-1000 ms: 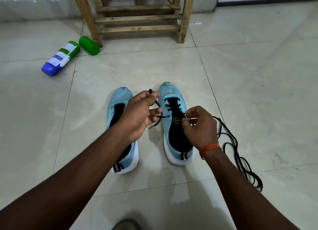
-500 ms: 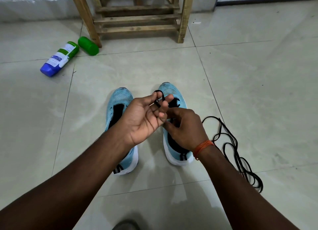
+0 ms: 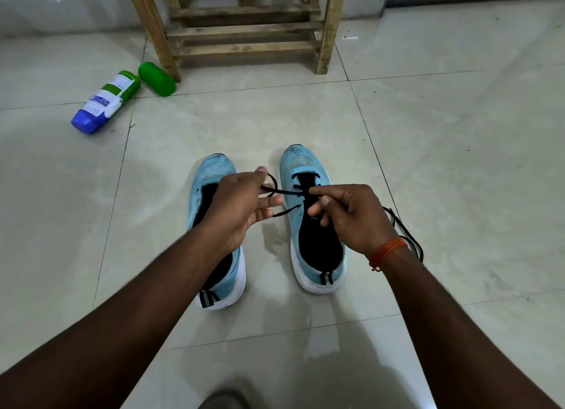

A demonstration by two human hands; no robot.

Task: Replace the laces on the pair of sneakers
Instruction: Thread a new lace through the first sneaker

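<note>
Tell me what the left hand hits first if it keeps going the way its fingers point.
The left hand points rightward. First in line is probably the right sneaker, at its eyelets where the black lace runs; if it rides higher, the right hand instead. Depth is unclear.

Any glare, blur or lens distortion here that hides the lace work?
Head view: dim, even light; soft sheen on the tiled floor, no hard glare; tile joints bow from the wide lens; left hand, right hand and black lace are sharp enough to read.
</note>
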